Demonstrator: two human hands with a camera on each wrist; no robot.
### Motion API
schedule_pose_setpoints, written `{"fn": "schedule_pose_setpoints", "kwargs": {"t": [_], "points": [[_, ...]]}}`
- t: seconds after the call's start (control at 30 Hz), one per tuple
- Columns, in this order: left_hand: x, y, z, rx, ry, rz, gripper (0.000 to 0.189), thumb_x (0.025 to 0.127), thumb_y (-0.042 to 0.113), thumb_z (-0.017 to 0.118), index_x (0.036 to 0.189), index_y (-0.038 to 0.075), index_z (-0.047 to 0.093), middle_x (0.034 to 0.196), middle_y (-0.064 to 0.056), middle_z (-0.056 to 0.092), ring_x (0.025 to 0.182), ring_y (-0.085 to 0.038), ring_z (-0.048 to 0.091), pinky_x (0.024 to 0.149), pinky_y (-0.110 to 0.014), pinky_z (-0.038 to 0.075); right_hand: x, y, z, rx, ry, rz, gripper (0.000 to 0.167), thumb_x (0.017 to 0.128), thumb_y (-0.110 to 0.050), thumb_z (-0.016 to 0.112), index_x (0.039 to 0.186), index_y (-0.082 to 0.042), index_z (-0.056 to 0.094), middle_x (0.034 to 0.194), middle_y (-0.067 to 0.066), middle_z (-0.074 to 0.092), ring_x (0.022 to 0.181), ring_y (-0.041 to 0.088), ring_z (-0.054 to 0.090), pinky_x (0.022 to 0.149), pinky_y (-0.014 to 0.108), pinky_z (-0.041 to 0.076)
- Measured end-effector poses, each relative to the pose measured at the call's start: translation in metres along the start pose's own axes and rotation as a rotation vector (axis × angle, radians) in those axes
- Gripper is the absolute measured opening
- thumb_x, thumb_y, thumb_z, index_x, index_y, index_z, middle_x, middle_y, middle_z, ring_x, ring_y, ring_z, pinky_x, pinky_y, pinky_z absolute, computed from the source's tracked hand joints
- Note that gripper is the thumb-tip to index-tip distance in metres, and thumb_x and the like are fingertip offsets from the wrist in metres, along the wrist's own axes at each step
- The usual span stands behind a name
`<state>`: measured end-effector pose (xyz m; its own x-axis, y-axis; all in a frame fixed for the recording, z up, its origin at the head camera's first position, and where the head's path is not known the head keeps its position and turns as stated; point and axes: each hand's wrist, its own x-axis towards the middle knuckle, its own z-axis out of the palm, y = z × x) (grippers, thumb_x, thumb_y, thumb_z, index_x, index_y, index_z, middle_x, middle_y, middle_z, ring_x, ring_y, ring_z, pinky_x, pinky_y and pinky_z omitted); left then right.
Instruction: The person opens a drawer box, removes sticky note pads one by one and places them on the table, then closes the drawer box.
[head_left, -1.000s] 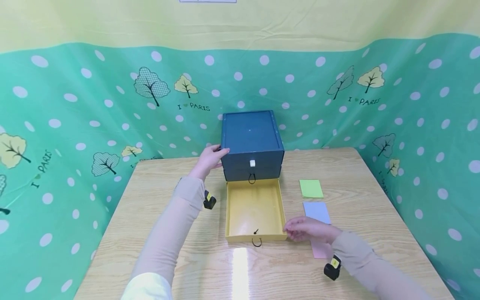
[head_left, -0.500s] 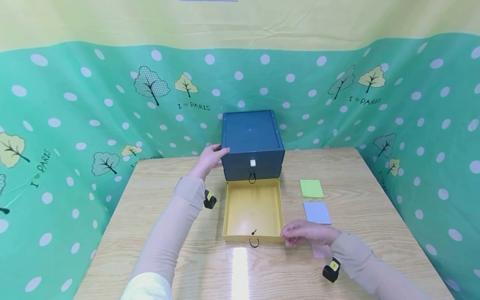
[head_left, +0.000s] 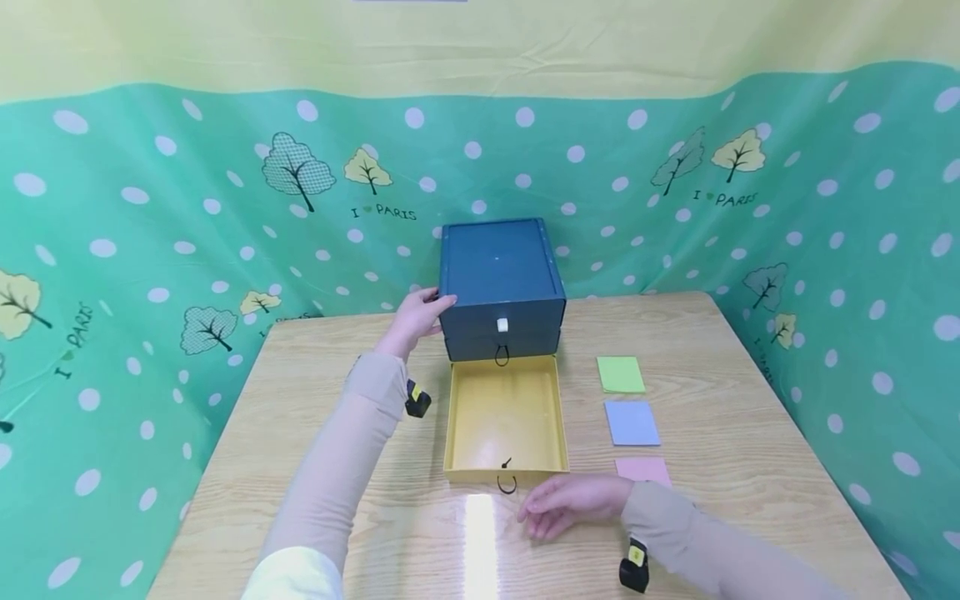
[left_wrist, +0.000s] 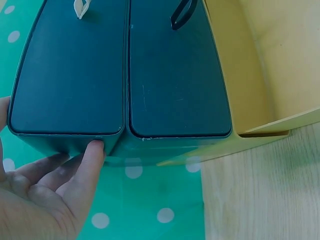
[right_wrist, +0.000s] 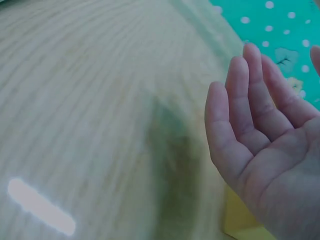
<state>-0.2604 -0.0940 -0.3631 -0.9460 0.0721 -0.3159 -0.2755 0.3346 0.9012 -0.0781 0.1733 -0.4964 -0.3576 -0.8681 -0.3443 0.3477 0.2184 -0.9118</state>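
A stacked drawer box [head_left: 498,267] with dark blue upper drawers stands at the back of the table. Its yellow bottom drawer [head_left: 506,417] is pulled out toward me, with a black loop handle [head_left: 507,485] on the front. My left hand [head_left: 416,318] steadies the box from its left side. In the left wrist view, the fingers [left_wrist: 90,165] lie fairly straight against that blue side wall. Just in front of the yellow drawer's right corner, my right hand [head_left: 573,502] hovers with nothing in it. The right wrist view shows its fingers [right_wrist: 240,100] loosely extended.
To the right of the drawer lie square paper pads in a column: green [head_left: 621,375], blue [head_left: 632,422] and pink [head_left: 643,469]. A polka-dot green curtain [head_left: 480,167] surrounds the wooden table [head_left: 315,467] at the back and sides.
My right hand has left the yellow drawer's front right corner, moving left and toward me, uncovering the pink pad. The drawer's front shifted slightly left earlier on. The left hand has stayed put.
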Motion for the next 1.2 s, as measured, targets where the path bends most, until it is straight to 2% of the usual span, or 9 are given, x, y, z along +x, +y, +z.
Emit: {"fn": "schedule_pose_setpoints", "kwargs": {"t": [0.17,0.3,0.5,0.63,1.0,1.2], "points": [[0.0,-0.001,-0.001,-0.003,-0.001,-0.004,0.07,0.095,0.034,0.057,0.151,0.008,0.023,0.156,-0.01,0.025,0.14,-0.026,0.031,0.105,-0.04,0.044,0.015,0.013,0.002,0.119,-0.007,0.036,0.047,0.101,-0.023,0.042,0.129,0.014,0.045,0.111,0.016,0.064,0.094,0.012,0.064,0.095,0.037,0.052],[0.0,-0.002,0.0,-0.007,0.0,-0.005,0.07,0.095,0.034,0.057,0.151,0.008,0.023,0.156,-0.01,0.025,0.14,-0.026,0.031,0.105,-0.04,0.044,0.026,0.02,0.004,0.224,0.007,0.062,0.05,0.102,-0.025,0.039,0.134,0.014,0.037,0.106,0.005,0.063,0.093,0.011,0.062,0.097,0.034,0.05],[0.0,0.0,0.0,-0.025,0.003,-0.002,0.07,0.095,0.033,0.057,0.151,0.008,0.023,0.156,-0.009,0.024,0.14,-0.026,0.03,0.105,-0.041,0.044,0.039,0.025,0.007,0.353,0.106,0.056,0.051,0.102,-0.032,0.036,0.135,0.007,0.036,0.102,0.003,0.062,0.093,0.012,0.06,0.096,0.032,0.05],[0.0,0.0,0.001,-0.032,0.005,-0.001,0.07,0.095,0.032,0.057,0.151,0.008,0.024,0.156,-0.009,0.025,0.14,-0.026,0.031,0.105,-0.041,0.044,0.044,0.026,0.008,0.39,0.127,0.052,0.051,0.102,-0.032,0.037,0.137,0.005,0.037,0.101,0.001,0.062,0.094,0.012,0.06,0.097,0.032,0.049],[0.001,0.0,0.0,-0.031,0.0,0.009,0.069,0.095,0.032,0.057,0.151,0.008,0.024,0.156,-0.011,0.024,0.14,-0.026,0.031,0.106,-0.043,0.042,0.045,0.023,0.009,0.403,0.186,0.065,0.039,0.1,-0.028,0.043,0.129,-0.002,0.05,0.096,-0.003,0.063,0.091,0.01,0.06,0.093,0.031,0.051],[0.001,0.0,0.0,-0.02,-0.005,0.011,0.069,0.095,0.032,0.057,0.151,0.007,0.024,0.156,-0.011,0.024,0.14,-0.027,0.031,0.106,-0.043,0.043,0.045,0.023,0.007,0.408,0.204,0.062,0.035,0.1,-0.023,0.043,0.126,-0.002,0.052,0.098,-0.001,0.063,0.092,0.011,0.06,0.094,0.031,0.05]]}}
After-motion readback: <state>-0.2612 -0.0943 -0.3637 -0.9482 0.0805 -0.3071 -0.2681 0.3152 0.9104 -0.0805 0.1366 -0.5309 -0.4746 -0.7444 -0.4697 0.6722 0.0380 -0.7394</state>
